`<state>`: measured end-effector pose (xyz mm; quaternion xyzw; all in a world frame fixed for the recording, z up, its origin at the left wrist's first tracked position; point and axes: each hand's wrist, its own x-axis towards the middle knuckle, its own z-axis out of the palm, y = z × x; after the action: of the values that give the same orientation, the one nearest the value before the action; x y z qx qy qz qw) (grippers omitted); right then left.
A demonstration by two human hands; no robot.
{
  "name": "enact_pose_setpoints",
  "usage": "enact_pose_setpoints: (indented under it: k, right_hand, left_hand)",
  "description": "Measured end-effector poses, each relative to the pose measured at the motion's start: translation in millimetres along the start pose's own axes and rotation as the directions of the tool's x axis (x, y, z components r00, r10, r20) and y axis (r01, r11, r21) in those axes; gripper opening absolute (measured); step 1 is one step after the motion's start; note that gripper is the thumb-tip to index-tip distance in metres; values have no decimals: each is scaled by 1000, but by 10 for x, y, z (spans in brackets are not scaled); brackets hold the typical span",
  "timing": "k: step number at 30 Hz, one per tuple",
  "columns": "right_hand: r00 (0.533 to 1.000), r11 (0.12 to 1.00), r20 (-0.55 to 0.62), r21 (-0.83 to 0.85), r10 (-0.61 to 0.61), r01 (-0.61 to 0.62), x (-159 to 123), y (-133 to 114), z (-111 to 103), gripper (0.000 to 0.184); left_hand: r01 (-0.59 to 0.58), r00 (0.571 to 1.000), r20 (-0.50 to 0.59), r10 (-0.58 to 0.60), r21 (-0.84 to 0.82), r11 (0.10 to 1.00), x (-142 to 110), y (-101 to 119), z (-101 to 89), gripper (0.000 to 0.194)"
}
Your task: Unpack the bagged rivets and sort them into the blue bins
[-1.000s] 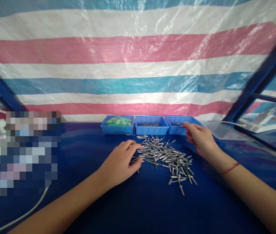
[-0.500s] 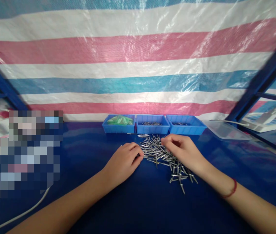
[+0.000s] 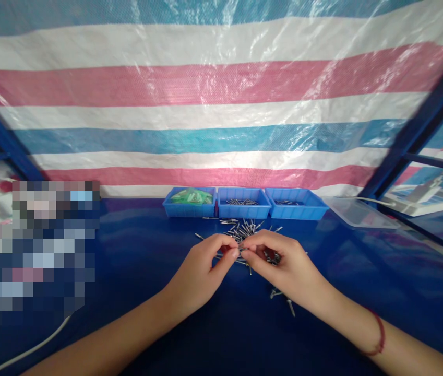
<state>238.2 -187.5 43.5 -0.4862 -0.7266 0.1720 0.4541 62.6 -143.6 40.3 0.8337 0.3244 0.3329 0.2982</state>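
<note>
My left hand (image 3: 203, 269) and my right hand (image 3: 289, 263) meet fingertip to fingertip over the blue tabletop. Between their pinched thumbs and forefingers is a small metal blind rivet (image 3: 240, 249), mostly covered by the fingers. A loose pile of silvery blind rivets (image 3: 246, 228) lies under and behind both hands, partly hidden by them. One stray rivet (image 3: 291, 308) rests nearer to me, below my right hand.
Three blue bins stand in a row at the back: the left bin (image 3: 190, 211) holds green packets, the middle bin (image 3: 243, 211) and right bin (image 3: 298, 212) hold rivets. A translucent lid (image 3: 366, 213) lies to the right. A white cable (image 3: 37, 349) crosses the left side.
My right hand has come left and toward me from the pile, meeting my left hand. My left hand has shifted slightly right, and both now pinch at one rivet.
</note>
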Motion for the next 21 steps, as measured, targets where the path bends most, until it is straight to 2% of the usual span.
enact_pose_setpoints:
  k: [5, 13, 18, 21]
  right_hand:
    - [999, 999, -9, 37, 34, -33, -1, -6, 8, 14]
    - [1000, 1000, -7, 3, -28, 28, -6, -34, -16, 11]
    - [999, 999, -38, -35, 8, -9, 9, -15, -22, 8]
    - [1000, 998, -8, -64, -20, 20, 21, 11, -30, 9]
  left_hand:
    - [8, 1000, 14, -7, -31, 999, -11, -18, 22, 11]
    - [-11, 1000, 18, 11, 15, 1000, -1, -21, 13, 6]
    - [-6, 998, -69, 7, 16, 1000, 1, -19, -2, 3]
    - [-28, 995, -95, 31, 30, 999, 4, -9, -19, 3]
